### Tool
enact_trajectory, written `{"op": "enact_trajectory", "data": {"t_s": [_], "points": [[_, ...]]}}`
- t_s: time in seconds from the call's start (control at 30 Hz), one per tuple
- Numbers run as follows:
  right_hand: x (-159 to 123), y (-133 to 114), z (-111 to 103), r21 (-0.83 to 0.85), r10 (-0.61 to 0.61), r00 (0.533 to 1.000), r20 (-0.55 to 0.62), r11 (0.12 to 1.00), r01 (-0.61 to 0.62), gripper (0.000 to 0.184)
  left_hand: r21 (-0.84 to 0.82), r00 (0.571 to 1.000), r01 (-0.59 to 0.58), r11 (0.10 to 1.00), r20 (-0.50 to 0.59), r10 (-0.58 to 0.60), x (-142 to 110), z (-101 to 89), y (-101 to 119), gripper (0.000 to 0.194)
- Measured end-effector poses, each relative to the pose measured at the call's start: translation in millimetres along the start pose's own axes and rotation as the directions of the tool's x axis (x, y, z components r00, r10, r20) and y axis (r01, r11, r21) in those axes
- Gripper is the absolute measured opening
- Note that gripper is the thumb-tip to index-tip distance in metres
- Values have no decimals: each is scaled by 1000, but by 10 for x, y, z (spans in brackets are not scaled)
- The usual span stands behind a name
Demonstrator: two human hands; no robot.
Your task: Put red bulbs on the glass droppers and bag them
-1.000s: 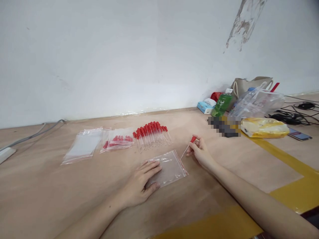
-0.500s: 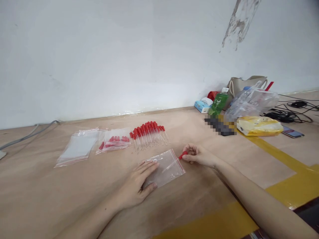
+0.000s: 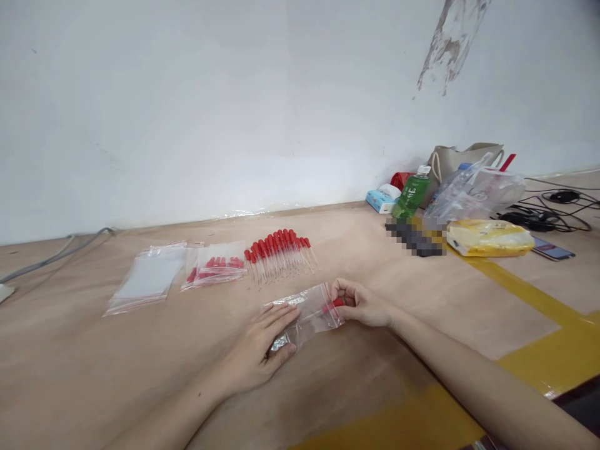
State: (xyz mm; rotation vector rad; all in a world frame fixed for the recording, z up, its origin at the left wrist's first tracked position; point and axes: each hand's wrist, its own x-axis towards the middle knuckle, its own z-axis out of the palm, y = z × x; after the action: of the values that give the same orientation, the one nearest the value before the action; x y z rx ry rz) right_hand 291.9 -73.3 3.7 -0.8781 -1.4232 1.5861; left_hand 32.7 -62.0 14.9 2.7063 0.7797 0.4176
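Observation:
A clear zip-lock bag (image 3: 313,314) with a red-lined mouth lies flat on the brown surface, its opening facing right. Across its left part rests my left hand (image 3: 267,334), fingers stretched out and thumb apart, pressing it down. My right hand (image 3: 359,302) pinches a dropper by its red rubber bulb (image 3: 334,305) at the bag's mouth. The front of the bulb shows inside the plastic; the dropper's clear tube is hard to make out. Beyond the bag lies a row of several red-bulbed droppers (image 3: 276,247), tubes pointing toward me.
Left of the row are filled bags of droppers (image 3: 218,265) and a stack of flat zip-lock bags (image 3: 149,275). At the back right stand a green bottle (image 3: 412,192), a tissue pack (image 3: 382,200), a plastic bag (image 3: 473,194), a yellow packet (image 3: 490,238), a phone (image 3: 553,249) and black cables (image 3: 532,217).
My right hand has moved left, bringing the dropper into the bag's mouth. The bag's plastic has wrinkled and lifted slightly. My left hand stays in place.

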Motion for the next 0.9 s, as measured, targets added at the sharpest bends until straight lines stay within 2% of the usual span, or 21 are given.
{"op": "enact_trajectory", "data": {"t_s": [0.17,0.23,0.3,0.4,0.47,0.5,0.57,0.63,0.7,0.73,0.83,0.9], "points": [[31,65,-15,-76,31,999,-33,997,-33,31,-103,1000,26,994,12,-25,-27,-53,-67,42],[34,65,-4,-196,8,999,-39,981,-15,27,-124,1000,25,992,16,-23,-51,-80,-130,38],[24,32,9,-381,-80,996,-37,923,60,24,-132,1000,13,991,23,-10,-71,-95,-188,37],[-2,-53,-21,-583,-175,979,101,787,201,24,-128,1000,1,992,30,3,-80,-97,-226,36],[3,-101,-101,-596,-154,971,185,768,235,26,-104,999,1,995,39,3,-74,-94,-218,36],[23,-118,-158,-587,-127,975,181,781,210,26,-87,999,3,996,50,1,-69,-94,-209,36],[118,-142,-285,-575,-54,997,61,814,79,25,-42,997,17,999,73,-13,-60,-100,-192,36],[292,-163,-399,-598,14,984,-177,793,-119,22,5,995,28,1000,95,-28,-56,-105,-185,37],[532,-186,-468,-642,-22,905,-425,712,-284,17,35,994,28,999,108,-32,-58,-102,-190,40],[666,-198,-484,-654,-71,835,-546,659,-372,16,40,994,28,999,109,-32,-61,-96,-196,41],[1057,-219,-468,-651,-110,768,-631,613,-448,21,30,997,42,999,66,-44,-75,-71,-212,40],[1266,-224,-429,-643,-93,750,-655,589,-489,20,14,998,56,998,27,-56,-83,-63,-210,39]]}}
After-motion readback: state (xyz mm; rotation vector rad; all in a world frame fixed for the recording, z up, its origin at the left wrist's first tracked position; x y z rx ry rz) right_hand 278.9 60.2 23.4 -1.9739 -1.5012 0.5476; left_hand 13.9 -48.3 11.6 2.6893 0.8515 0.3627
